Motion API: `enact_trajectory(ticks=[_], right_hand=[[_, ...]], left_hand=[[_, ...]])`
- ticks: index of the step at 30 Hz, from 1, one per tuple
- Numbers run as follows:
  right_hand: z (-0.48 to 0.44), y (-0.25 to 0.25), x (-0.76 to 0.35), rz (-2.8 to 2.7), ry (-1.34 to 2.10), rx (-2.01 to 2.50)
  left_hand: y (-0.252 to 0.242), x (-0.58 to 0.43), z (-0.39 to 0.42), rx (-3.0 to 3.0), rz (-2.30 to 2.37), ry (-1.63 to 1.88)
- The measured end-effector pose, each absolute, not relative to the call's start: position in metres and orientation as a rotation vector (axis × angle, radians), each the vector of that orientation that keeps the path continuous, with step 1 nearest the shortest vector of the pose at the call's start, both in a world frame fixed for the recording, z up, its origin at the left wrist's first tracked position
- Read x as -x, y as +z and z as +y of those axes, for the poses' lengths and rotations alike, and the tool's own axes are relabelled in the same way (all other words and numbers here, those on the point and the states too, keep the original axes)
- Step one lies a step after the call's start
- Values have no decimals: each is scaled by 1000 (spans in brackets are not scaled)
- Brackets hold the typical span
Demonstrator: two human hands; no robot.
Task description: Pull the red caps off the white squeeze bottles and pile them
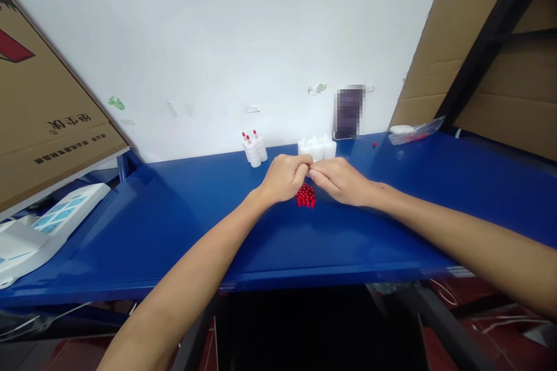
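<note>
My left hand (286,177) and my right hand (338,178) meet above the middle of the blue table. Both are closed, thumbs and fingers pinched together where they touch; whatever lies between them is hidden. Just below them on the table is a tight cluster of small red caps (306,196), partly covered by the left hand. Behind the hands stands a group of white squeeze bottles (319,148) with pale tips and no red on them. Further left, several white bottles with red caps (255,149) stand upright close together.
Against the white wall leans a dark phone-like slab (348,113), partly pixelated. One loose red cap (375,144) lies to its right, near a clear plastic bag (418,131). A white and blue plastic item (56,226) is at the left end of the blue table (174,203). Cardboard flanks both sides.
</note>
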State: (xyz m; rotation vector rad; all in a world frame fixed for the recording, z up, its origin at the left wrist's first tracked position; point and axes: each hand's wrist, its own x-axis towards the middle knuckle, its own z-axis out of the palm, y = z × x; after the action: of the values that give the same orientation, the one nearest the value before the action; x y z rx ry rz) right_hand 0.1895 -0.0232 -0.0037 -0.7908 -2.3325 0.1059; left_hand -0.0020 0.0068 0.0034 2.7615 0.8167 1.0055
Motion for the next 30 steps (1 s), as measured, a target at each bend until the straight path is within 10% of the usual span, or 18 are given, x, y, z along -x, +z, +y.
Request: enact_trajectory(ticks=[30], right_hand=[[-9, -3, -205, -2601, 361, 1285]], left_hand=[[-7, 18, 20, -2917, 949, 835]])
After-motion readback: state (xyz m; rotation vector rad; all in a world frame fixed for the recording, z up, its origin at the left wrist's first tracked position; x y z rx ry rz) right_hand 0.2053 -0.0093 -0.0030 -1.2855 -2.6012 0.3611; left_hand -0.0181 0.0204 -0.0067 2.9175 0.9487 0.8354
